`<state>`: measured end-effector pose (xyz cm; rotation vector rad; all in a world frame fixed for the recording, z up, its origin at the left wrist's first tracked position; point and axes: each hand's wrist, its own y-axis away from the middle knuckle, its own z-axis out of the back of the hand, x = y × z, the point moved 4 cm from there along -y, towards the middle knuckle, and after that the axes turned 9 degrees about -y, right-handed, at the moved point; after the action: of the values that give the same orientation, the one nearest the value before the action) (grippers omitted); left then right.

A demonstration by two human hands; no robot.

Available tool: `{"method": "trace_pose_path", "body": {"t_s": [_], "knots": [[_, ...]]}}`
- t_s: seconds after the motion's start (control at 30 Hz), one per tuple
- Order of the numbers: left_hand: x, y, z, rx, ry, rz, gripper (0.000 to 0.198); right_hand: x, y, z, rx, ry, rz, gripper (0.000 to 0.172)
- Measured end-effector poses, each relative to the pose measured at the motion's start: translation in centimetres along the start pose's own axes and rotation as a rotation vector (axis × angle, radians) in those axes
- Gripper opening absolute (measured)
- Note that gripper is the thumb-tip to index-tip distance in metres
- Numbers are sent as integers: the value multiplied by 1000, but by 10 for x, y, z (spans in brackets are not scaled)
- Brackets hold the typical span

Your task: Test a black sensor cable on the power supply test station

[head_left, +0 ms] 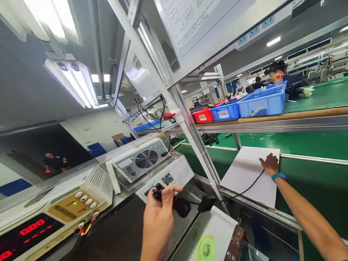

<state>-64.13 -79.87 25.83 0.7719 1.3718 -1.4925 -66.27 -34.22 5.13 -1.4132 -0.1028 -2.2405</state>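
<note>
My left hand (160, 214) is raised at the lower middle, with its fingers closed around a bundled black cord (158, 192). A blurred black lump (182, 206) and a boxy black piece (207, 203), like a power adapter, hang beside that hand. My right hand (270, 165) reaches far forward with fingers spread over a white board (251, 181); a blue band is on the wrist. A thin black cable (251, 186) crosses the board up to the right hand. The palm is hidden, so any grip on the cable does not show.
A power supply with red digits (31, 227) and a grey fan unit (146, 158) stand at left. A metal post (193, 145) rises between my hands. Blue bins (262, 103) and a red bin (203, 115) line the upper bench. A green tape roll (206, 248) lies below.
</note>
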Motion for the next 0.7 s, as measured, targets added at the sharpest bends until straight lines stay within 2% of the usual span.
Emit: {"method": "trace_pose_path", "body": {"t_s": [0.07, 0.17, 0.23, 0.27, 0.3, 0.33, 0.4, 0.47, 0.53, 0.57, 0.63, 0.7], "knots": [[-5, -7, -31, 77, 26, -14, 67, 25, 18, -10, 127, -74, 124, 45], [-9, -8, -67, 194, 59, 0, 63, 70, 76, -16, 500, -279, 396, 41], [-8, -5, -89, 258, 66, 28, 60, 100, 124, -6, 804, -512, 592, 60], [-6, -3, -100, 284, 65, 41, 58, 113, 144, 1, 907, -584, 651, 70], [-3, -2, -110, 304, 67, 51, 56, 123, 160, 9, 976, -640, 682, 76], [1, -1, -119, 314, 75, 56, 55, 130, 171, 14, 1012, -666, 677, 75], [10, -3, -135, 320, 106, 72, 56, 137, 179, 17, 1063, -707, 597, 58], [21, -7, -143, 327, 157, 110, 60, 134, 174, 8, 1125, -788, 445, 45], [36, -9, -141, 335, 218, 187, 67, 124, 152, -11, 1115, -853, 269, 44], [46, -8, -136, 336, 243, 238, 72, 118, 136, -23, 1056, -886, 185, 45], [73, 2, -120, 355, 246, 336, 76, 105, 92, -45, 847, -968, 35, 42], [110, 23, -101, 397, 186, 414, 74, 96, 45, -65, 642, -1064, -62, 35]]}}
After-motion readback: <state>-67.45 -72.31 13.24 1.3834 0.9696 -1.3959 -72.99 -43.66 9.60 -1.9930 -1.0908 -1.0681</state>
